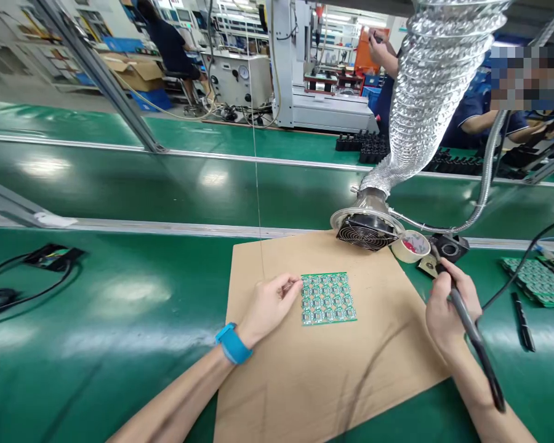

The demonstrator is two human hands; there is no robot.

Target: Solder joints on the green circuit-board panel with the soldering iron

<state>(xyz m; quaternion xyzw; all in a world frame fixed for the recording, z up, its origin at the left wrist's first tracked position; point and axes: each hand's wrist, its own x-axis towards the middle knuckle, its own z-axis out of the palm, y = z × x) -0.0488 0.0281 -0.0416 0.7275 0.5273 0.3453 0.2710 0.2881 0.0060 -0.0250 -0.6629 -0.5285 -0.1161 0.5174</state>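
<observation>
Your right hand [452, 304] clamped on one soldering iron [466, 317], long axis slanting, tip toward tabletop's [133, 338] far edge, one circuit board [329, 299] toward cardboard's [295, 387] far edge, left hand [270, 304] beside it, finger grip unclear

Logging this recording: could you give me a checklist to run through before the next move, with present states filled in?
1. Right grip around the dark pen-shaped tool: ok.
2. Left grip at the circuit board panel: ok, fingertips by its upper left corner.
3. Thin strand held by the left grip: cannot tell.
4. Panel lying on the cardboard: ok.
5. Tool over the panel: not ok, off to its right.
6. Fan running: cannot tell.
</observation>
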